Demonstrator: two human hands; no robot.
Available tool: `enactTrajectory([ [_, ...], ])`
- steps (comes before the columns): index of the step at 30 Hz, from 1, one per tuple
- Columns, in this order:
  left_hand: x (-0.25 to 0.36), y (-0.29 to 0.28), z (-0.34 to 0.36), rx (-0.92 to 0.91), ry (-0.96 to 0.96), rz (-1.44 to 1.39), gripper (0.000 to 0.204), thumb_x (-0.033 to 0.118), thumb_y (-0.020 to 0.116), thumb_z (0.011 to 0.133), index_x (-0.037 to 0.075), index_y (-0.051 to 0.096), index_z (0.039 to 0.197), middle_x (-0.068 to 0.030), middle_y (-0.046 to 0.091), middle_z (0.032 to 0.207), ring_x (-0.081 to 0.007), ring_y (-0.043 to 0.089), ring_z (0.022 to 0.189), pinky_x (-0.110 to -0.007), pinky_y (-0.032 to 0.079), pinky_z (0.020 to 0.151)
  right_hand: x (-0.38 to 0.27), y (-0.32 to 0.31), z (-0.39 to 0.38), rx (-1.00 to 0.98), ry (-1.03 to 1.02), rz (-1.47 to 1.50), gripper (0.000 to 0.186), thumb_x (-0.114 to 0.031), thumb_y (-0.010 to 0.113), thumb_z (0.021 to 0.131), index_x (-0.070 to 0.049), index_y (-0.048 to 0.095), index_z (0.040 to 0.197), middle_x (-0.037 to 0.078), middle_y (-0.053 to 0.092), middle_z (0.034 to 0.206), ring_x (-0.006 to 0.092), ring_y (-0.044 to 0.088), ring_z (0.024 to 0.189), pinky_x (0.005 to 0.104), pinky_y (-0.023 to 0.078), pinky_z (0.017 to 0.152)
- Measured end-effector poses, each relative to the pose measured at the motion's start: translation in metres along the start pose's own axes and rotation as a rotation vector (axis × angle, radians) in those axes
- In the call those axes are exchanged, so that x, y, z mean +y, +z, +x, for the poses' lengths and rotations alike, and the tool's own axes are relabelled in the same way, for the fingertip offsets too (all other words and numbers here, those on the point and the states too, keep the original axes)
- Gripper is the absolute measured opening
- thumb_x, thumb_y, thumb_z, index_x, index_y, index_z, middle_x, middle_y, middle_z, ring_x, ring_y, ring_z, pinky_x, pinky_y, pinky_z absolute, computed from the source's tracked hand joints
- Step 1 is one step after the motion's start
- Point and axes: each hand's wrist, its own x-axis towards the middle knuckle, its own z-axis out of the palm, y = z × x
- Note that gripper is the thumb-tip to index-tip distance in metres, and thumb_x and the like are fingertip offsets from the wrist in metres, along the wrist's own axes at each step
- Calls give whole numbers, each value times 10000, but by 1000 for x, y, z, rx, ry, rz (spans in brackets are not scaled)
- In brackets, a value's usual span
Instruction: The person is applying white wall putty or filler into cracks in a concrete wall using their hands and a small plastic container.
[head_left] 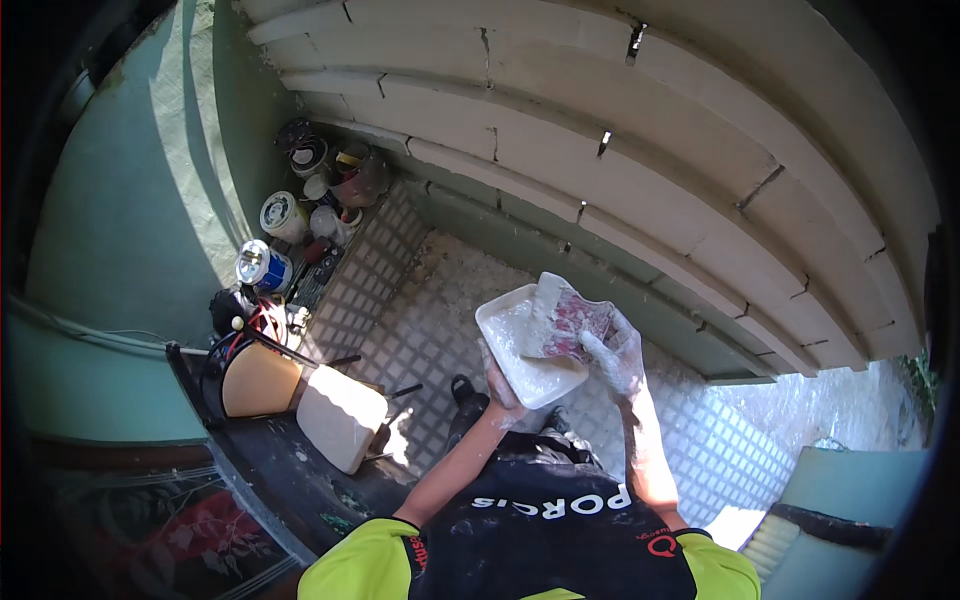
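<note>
My left hand (pixel 503 378) is wrapped round the near left edge of a shallow white rectangular tray (pixel 500 325), holding it up in front of my body. Wet-looking white paste smears the inside of the tray. My right hand (pixel 617 357), coated in white, grips a flat reddish piece (pixel 580 320) with white paste over its left end. That piece lies over the tray's right part, and I cannot make out its exact kind. The fingertips under it are partly hidden.
Several paint buckets (pixel 264 266) and tools crowd the corner at the far left. A chair with a pale seat (pixel 342 415) stands left of me. A beige slatted wall (pixel 560 120) rises ahead, above the tiled floor (pixel 420 310). A pale green block (pixel 840 485) is at right.
</note>
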Motion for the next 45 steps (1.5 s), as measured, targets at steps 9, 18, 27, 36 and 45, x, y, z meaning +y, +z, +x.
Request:
enactTrajectory([
  [9,123,-40,27,-153,-106,-131,796,671,361,940,94,327,1486,-152,446,1444,-375,515,1262,-567,428,1064,-3,118,41,112,-47,-50,324,-64,681,884,-3,593,1189,40,656,1087,112,610,982,286,505,897],
  [18,207,-71,84,-8,-130,12,800,701,289,946,137,298,1513,-135,422,1479,-364,464,1315,-548,391,1098,28,185,82,208,89,390,353,5,584,916,-17,499,1258,74,625,1155,161,646,1023,319,545,894],
  [27,262,-104,159,-264,-89,-110,801,560,584,875,165,301,1511,-136,449,1464,-369,494,1299,-568,421,1087,15,169,192,523,-147,424,437,-22,602,925,-4,457,1337,112,616,1227,166,648,1064,317,587,838],
  [36,347,-111,249,-110,-277,176,796,701,360,920,204,287,1537,-129,367,1538,-376,434,1356,-567,409,1079,13,153,364,909,-693,-88,382,-41,599,950,35,521,1316,112,648,1198,152,624,1038,306,488,947],
  [45,385,-76,320,-285,-438,164,862,708,409,897,171,240,1550,-209,353,1526,-402,459,1322,-555,410,1076,-17,207,451,1283,-472,-513,574,106,519,896,-14,417,1449,257,628,1232,256,699,1038,319,553,807],
])
